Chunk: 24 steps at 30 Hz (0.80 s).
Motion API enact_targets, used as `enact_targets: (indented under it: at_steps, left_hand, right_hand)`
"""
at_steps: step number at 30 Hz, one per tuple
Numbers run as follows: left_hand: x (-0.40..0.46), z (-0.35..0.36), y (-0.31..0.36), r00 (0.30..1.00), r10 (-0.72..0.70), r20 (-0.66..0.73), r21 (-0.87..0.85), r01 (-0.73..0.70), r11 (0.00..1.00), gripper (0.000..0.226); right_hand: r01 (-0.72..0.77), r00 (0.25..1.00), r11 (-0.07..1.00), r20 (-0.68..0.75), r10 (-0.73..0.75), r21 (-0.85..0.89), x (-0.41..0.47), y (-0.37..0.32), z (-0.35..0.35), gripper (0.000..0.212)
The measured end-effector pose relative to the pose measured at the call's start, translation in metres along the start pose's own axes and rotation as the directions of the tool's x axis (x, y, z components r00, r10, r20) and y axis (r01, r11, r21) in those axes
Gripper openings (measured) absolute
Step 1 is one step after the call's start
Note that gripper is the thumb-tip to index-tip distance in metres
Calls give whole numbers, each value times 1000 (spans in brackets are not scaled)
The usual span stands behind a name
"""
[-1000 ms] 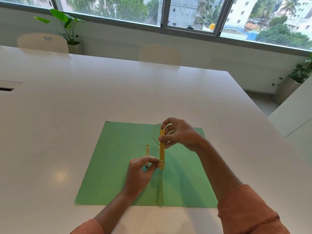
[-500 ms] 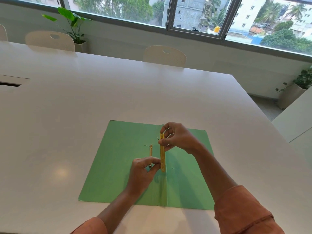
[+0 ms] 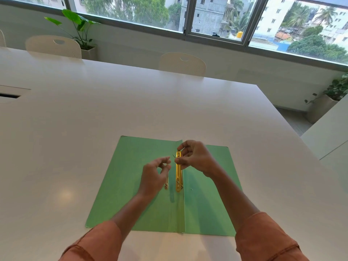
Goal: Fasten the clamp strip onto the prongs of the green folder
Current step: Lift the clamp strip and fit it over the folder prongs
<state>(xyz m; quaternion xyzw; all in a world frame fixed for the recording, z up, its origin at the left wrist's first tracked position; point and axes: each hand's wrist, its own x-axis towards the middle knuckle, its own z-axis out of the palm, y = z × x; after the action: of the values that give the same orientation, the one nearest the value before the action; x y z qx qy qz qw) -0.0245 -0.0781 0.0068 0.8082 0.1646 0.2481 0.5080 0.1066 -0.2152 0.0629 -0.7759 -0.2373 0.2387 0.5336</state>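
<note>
The green folder point(image 3: 131, 185) lies open and flat on the white table point(image 3: 94, 119). A yellow clamp strip point(image 3: 178, 178) stands along the folder's centre fold, and my right hand point(image 3: 195, 157) pinches its far end. Just left of it lies a thin gold metal bar point(image 3: 166, 180); my left hand point(image 3: 153, 178) pinches its far end between thumb and forefinger. A thin dark prong point(image 3: 173, 156) sticks up between the two hands. The strip's near end rests free on the folder.
Two white chairs point(image 3: 181, 63) point(image 3: 53, 46) stand at the table's far side under the window. A potted plant point(image 3: 79, 29) is at the back left, another plant point(image 3: 335, 91) at the right. A cable slot point(image 3: 9, 96) is at the left. The table's right edge is close.
My left hand let go of the near end of the yellow strip and moved up and left to the far end of the thin metal bar. My right hand kept its hold.
</note>
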Motion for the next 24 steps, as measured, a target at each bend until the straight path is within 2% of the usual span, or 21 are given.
enact_targets:
  at_steps: [3, 10, 18, 24]
  left_hand:
    - [15, 6, 7, 998, -24, 56, 4, 24, 1000, 35]
    - [17, 16, 4, 990, -99, 98, -108, 110, 988, 17]
    - [13, 18, 3, 988, -102, 114, -182, 122, 976, 20]
    - [15, 18, 2, 986, -95, 135, -144, 115, 983, 16]
  right_hand:
    - [32, 999, 999, -13, -32, -26, 1, 2, 3, 43]
    - [84, 995, 993, -50, -88, -85, 2, 10, 5, 39]
    - [63, 995, 990, -71, -73, -129, 0, 16, 6, 39]
    - [38, 995, 990, -89, -50, -139, 1, 19, 8, 41]
